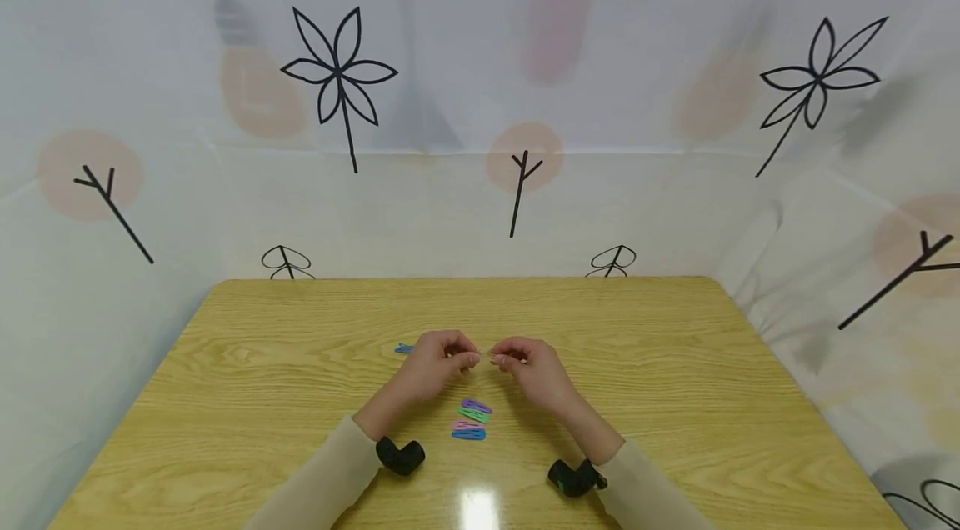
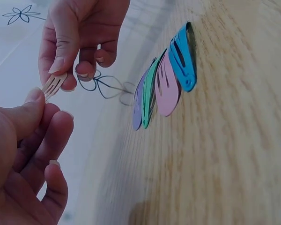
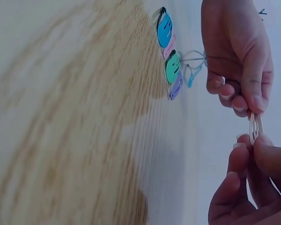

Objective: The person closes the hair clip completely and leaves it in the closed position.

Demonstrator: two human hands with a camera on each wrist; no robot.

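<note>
Between the two hands is a cream snap hair clip point(image 2: 54, 86), pinched at both ends above the table. My left hand point(image 1: 438, 363) grips one end with thumb and index finger. At the other end, the thumb and fingertips of my right hand point(image 1: 534, 370) pinch it, as the right wrist view shows with the clip point(image 3: 255, 129) lengthwise between the hands. Closer to me lies a row of snap clips: a purple clip point(image 1: 477, 406), a green clip point(image 1: 473, 414), a pink clip point(image 2: 167, 89) and a blue clip point(image 1: 468, 433).
Left of my left hand lies a light blue item point(image 1: 403, 348), partly hidden by that hand. The wood-grain table point(image 1: 660, 397) extends to both sides. A pale curtain point(image 1: 450, 205) with plant drawings hangs behind it.
</note>
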